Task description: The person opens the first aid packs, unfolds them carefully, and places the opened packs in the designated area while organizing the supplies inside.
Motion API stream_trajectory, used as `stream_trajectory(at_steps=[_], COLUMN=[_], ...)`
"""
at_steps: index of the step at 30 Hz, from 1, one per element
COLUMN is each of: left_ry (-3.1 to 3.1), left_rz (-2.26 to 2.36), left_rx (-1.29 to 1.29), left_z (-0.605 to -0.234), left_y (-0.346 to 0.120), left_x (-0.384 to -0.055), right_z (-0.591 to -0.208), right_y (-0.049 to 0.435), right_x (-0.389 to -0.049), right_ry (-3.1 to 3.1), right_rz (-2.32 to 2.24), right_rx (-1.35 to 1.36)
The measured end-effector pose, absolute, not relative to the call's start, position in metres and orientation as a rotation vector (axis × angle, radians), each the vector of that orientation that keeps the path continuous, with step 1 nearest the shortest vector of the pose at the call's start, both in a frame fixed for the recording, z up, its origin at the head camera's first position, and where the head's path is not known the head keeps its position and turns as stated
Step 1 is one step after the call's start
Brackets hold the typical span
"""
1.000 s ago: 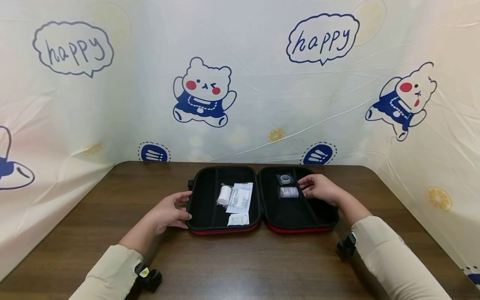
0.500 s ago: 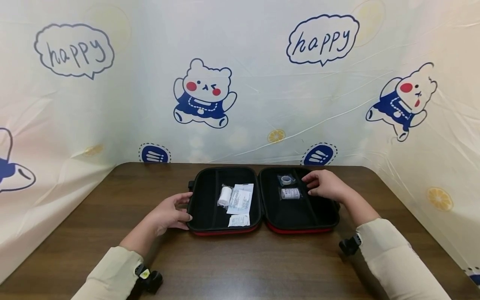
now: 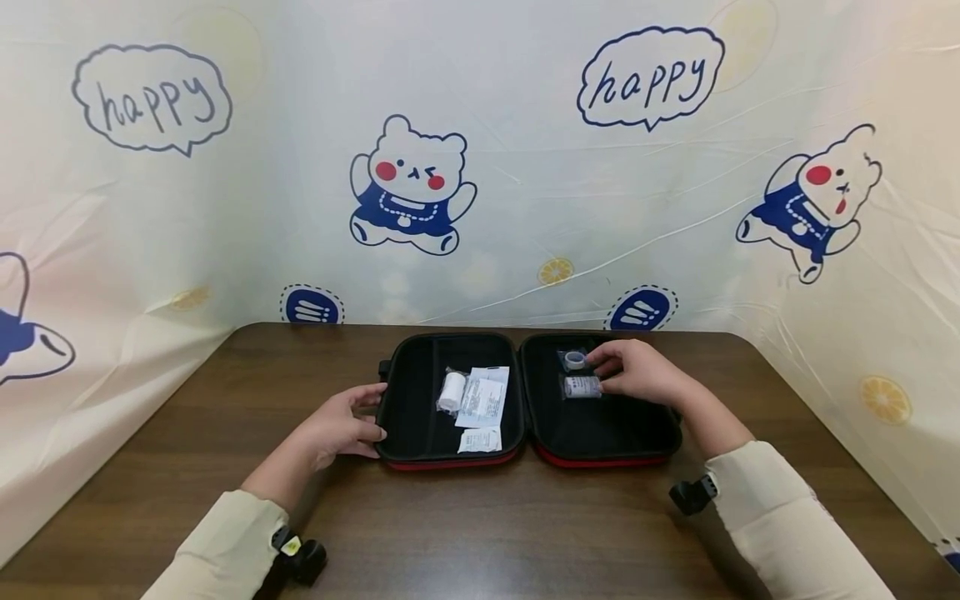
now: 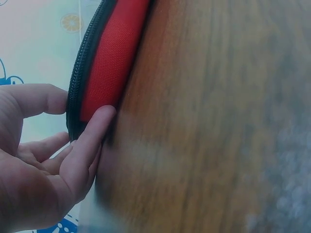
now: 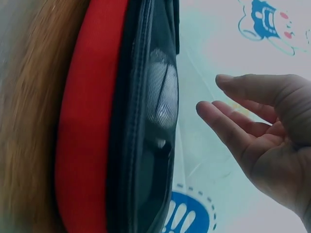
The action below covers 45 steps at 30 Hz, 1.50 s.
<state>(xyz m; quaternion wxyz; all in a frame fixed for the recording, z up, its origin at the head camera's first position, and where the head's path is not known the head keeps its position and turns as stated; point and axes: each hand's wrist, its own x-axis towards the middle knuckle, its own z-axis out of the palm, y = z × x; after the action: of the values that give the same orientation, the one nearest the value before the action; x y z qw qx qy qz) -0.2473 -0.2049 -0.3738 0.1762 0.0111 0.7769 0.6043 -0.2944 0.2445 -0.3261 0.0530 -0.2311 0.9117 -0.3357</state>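
A black-lined, red-sided zip case (image 3: 405, 417) lies spread flat on the table. My left hand (image 3: 341, 423) holds its left edge; in the left wrist view, fingertips (image 4: 109, 112) press the red side while another digit touches the zip rim. Over the right half hovers my right hand (image 3: 637, 371), its fingers apart in the right wrist view with nothing between them. Its fingertips overlap a small wrapped tape roll (image 3: 575, 360) and a wrapped bandage roll (image 3: 582, 387) in the head view. The case's left half holds a white roll (image 3: 452, 390), printed sachets (image 3: 483, 398) and a smaller white packet (image 3: 480, 439).
Brown wood table (image 3: 480, 533) extends in front of the case and to both sides. A printed curtain (image 3: 525, 208) hangs behind the table and along its sides. Each wrist wears a small black camera, such as the left camera (image 3: 306, 562).
My right hand drew back slightly to the right, then came left over the tape and bandage rolls, its fingertips now at their right ends. My left hand has stayed on the case edge.
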Motion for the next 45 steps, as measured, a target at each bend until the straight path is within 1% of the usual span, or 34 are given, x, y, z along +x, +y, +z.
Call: stream_trajectory(at_steps=[14,20,33,45], left_ry=[2.189,2.19,2.187,2.195], left_rz=[1.733,1.738,1.751,1.743], left_rx=[0.022,0.019,0.026,0.019], left_z=[-0.374,-0.374,-0.375,-0.374], left_y=[-0.204,-0.204,-0.204,-0.203], left_x=[-0.247,-0.247,-0.247,-0.246], right_z=[-0.313,-0.309,-0.312,-0.323], right_y=[0.204,0.189,0.157,0.127], right_x=[-0.281,-0.281,-0.288,-0.282], right_ry=[2.719,2.717,2.637,2.383], right_rz=[-0.944,-0.861,-0.767,-0.902], right_rx=[-0.881,-0.968,-0.967,-0.982])
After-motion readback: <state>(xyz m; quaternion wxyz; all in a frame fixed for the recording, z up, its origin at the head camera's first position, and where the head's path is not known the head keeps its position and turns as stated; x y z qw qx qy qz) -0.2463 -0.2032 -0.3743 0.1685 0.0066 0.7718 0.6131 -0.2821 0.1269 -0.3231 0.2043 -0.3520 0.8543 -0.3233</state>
